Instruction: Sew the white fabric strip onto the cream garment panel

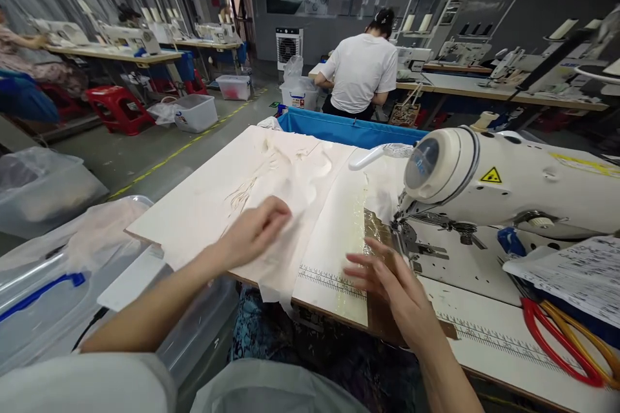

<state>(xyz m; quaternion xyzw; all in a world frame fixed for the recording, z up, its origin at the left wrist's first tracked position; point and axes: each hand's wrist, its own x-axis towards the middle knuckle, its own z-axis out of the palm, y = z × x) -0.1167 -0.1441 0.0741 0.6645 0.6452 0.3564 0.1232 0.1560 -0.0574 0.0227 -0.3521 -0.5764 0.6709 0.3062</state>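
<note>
A cream fabric piece [295, 181] lies spread over the pale sewing table [194, 206]. My left hand [256, 229] rests on it near the front edge, fingers curled into the cloth as if pinching it. My right hand [387, 281] hovers with fingers spread over the table just in front of the needle area [404, 232] of a white sewing machine [504, 177]; it holds nothing. A printed ruler strip [329, 281] runs along the table edge between my hands.
Red and orange scissors [566, 342] and a printed paper sheet [576, 274] lie at right. A blue bin [349, 129] sits behind the table. Clear plastic tubs [43, 277] stand at left. A person in a white shirt [361, 71] works ahead, back turned.
</note>
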